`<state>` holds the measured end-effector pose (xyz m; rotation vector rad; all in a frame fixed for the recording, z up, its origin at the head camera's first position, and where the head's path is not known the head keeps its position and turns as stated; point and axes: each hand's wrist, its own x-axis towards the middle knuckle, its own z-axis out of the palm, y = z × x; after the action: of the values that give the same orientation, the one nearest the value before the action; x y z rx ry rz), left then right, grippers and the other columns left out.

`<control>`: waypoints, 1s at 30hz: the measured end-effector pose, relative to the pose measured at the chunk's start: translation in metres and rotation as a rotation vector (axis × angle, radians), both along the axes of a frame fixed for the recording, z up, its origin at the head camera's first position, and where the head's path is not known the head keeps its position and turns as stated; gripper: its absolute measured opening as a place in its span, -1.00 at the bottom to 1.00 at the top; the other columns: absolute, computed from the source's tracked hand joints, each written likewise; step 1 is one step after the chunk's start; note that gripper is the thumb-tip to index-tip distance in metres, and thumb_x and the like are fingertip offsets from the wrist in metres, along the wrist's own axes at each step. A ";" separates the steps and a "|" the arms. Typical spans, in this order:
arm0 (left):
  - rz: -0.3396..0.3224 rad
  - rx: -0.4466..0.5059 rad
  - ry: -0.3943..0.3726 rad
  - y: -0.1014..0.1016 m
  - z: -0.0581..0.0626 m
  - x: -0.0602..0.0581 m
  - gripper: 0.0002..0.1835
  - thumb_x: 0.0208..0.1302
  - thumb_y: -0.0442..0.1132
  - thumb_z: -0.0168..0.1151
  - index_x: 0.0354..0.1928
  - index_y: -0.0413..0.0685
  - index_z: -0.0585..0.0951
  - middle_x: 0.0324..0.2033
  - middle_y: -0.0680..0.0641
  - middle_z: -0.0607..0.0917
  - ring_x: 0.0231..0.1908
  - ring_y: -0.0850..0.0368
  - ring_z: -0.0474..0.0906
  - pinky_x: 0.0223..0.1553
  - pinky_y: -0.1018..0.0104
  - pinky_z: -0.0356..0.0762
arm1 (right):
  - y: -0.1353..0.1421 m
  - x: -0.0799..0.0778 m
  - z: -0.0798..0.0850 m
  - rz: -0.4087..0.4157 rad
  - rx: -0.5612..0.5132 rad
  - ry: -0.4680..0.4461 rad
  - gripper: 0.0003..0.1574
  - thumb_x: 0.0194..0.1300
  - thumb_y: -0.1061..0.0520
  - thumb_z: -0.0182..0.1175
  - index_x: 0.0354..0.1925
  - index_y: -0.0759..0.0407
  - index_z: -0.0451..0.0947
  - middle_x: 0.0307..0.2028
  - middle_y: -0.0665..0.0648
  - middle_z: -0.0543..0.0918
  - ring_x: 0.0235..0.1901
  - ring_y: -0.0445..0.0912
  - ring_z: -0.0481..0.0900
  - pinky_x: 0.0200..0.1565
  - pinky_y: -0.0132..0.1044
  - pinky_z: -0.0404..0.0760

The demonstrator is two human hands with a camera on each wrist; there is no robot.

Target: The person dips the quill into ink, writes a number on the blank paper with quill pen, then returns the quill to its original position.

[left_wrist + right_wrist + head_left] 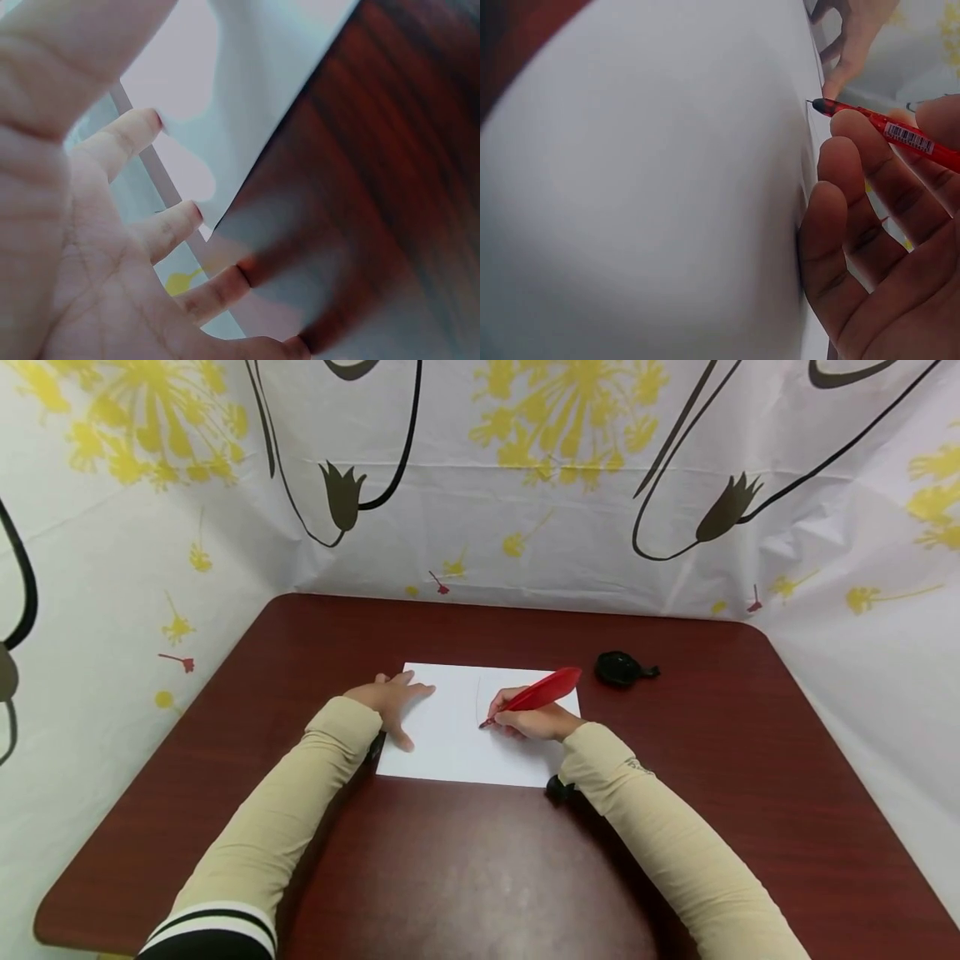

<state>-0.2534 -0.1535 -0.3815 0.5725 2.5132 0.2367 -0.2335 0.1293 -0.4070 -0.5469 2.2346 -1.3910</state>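
A white sheet of paper [442, 752] lies on the dark red-brown table. My right hand [534, 718] pinches a red feather pen [546, 690], its dark tip at the paper near the middle. In the right wrist view the pen's red barrel [900, 133] carries a barcode label, and the other fingers lean on the sheet. A thin curved line [477, 693] runs from near the sheet's top edge to the pen tip. My left hand [390, 700] rests at the sheet's left edge, fingers spread; in the left wrist view two fingertips touch the paper [247, 112] and two the table.
A small black round object with a short handle [619, 668] sits on the table [720, 735], beyond the sheet's right corner. Dark wrist pieces show under both cuffs. A white cloth [480, 527] with yellow flower prints hangs behind the table and along its sides.
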 end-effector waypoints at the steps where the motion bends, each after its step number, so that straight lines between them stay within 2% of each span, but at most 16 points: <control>1: 0.001 -0.002 0.000 0.000 0.000 0.000 0.19 -0.09 0.10 0.56 0.53 0.10 0.04 0.49 -0.29 -0.17 0.36 -0.49 -0.20 0.15 -0.30 0.22 | 0.000 0.001 0.001 0.005 -0.002 0.001 -0.86 0.34 0.23 0.08 -0.18 0.24 0.55 -0.37 0.29 0.59 -0.52 -0.06 0.43 -0.46 -0.31 0.44; 9: 0.016 0.003 0.004 0.000 -0.002 0.001 0.19 -0.10 0.10 0.57 0.53 0.13 0.05 0.49 -0.27 -0.16 0.36 -0.45 -0.16 0.15 -0.28 0.24 | 0.001 0.006 0.000 0.031 -0.009 0.027 -0.84 0.33 0.26 0.07 -0.17 0.28 0.55 -0.35 0.31 0.60 -0.50 -0.08 0.44 -0.43 -0.32 0.45; 15: 0.015 0.001 -0.019 -0.001 -0.003 0.009 0.19 -0.09 0.09 0.56 0.53 0.10 0.04 0.48 -0.30 -0.17 0.35 -0.46 -0.14 0.13 -0.29 0.25 | 0.001 0.013 -0.005 0.066 -0.009 -0.001 -0.83 0.31 0.23 0.10 -0.17 0.28 0.56 -0.31 0.27 0.63 -0.47 -0.05 0.47 -0.41 -0.29 0.48; 19: 0.024 0.011 -0.014 -0.002 -0.002 0.011 0.19 -0.10 0.07 0.57 0.52 0.08 0.06 0.48 -0.30 -0.16 0.35 -0.46 -0.14 0.13 -0.29 0.26 | 0.001 0.016 -0.005 0.081 -0.018 0.011 -0.84 0.32 0.24 0.09 -0.17 0.27 0.56 -0.32 0.28 0.64 -0.47 -0.03 0.46 -0.42 -0.30 0.46; 26: 0.016 0.018 -0.010 -0.001 0.000 0.008 0.19 -0.09 0.08 0.57 0.53 0.07 0.05 0.48 -0.29 -0.17 0.35 -0.48 -0.16 0.13 -0.29 0.26 | 0.005 0.017 -0.003 0.110 -0.047 0.011 -0.83 0.31 0.27 0.08 -0.16 0.32 0.54 -0.29 0.31 0.64 -0.46 -0.03 0.47 -0.42 -0.31 0.48; 30: 0.007 0.021 0.012 0.000 0.000 0.003 0.19 -0.09 0.10 0.55 0.53 0.10 0.04 0.49 -0.29 -0.17 0.33 -0.43 -0.11 0.12 -0.24 0.29 | 0.008 0.017 0.000 0.136 -0.080 0.025 -0.84 0.30 0.30 0.07 -0.19 0.34 0.53 -0.31 0.33 0.63 -0.47 -0.03 0.46 -0.43 -0.32 0.47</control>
<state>-0.2499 -0.1537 -0.3819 0.5752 2.5276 0.2630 -0.2166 0.1377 -0.4070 -0.7328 2.1256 -1.4152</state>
